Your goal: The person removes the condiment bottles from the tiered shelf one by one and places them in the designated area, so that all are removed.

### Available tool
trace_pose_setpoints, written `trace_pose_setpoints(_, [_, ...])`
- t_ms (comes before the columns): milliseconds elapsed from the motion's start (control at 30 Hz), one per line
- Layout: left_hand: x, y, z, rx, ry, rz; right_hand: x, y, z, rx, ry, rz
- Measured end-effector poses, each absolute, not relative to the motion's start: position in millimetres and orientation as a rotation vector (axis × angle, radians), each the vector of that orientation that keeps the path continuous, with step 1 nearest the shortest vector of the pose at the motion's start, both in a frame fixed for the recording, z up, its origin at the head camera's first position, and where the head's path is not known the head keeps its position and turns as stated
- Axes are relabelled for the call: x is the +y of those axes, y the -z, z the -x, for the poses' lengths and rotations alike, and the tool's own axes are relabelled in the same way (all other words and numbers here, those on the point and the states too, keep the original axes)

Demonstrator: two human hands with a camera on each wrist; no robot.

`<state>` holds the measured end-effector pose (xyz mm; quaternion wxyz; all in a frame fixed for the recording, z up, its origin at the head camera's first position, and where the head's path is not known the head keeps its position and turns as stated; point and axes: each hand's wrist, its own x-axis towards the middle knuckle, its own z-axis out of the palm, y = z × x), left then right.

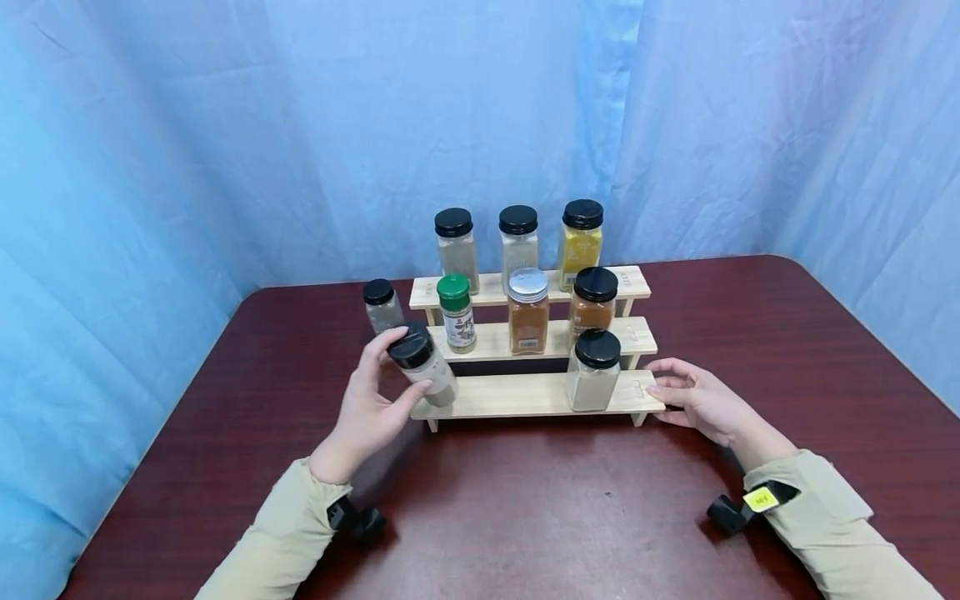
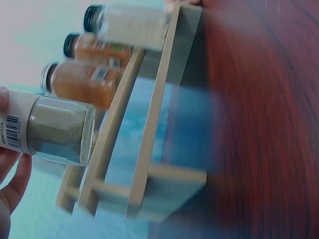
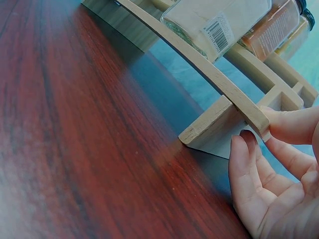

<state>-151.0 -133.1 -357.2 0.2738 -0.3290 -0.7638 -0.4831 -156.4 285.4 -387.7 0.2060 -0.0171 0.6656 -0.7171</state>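
My left hand (image 1: 367, 412) grips a black-lidded spice jar (image 1: 437, 377) of greyish powder between thumb and fingers. The jar leans over the left end of the lowest step of a wooden three-tier rack (image 1: 517, 397). In the left wrist view, the jar's glass base (image 2: 89, 134) points toward the rack; whether it touches the board I cannot tell. At the rack's right end, my right hand (image 1: 701, 404) pinches the lowest board. The right wrist view has the thumb (image 3: 289, 124) on the board's end and fingers below. A black-lidded jar of pale powder (image 1: 592, 383) stands on that step's right part.
On the middle step stand a green-capped bottle (image 1: 458, 321), a silver-lidded orange-brown jar (image 1: 528, 321) and a black-lidded orange jar (image 1: 588, 312). The top step holds two grey jars (image 1: 459, 258) and a yellow one (image 1: 581, 250). A small black-lidded jar (image 1: 384, 310) is left of the rack.
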Motion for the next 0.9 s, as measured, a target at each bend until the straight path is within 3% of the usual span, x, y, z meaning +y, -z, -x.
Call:
trace_pose_setpoints(500, [-186.0, 362.9, 167.5, -2.191, 1.205, 0.492, 285.8, 389.0, 156.9, 1.877, 1.973, 0.041])
trace_pose_setpoints(900, [-214.4, 378.1, 199.2, -2.296, 1.264, 0.230, 286.4, 391.5, 157.5, 1.887, 1.965, 0.039])
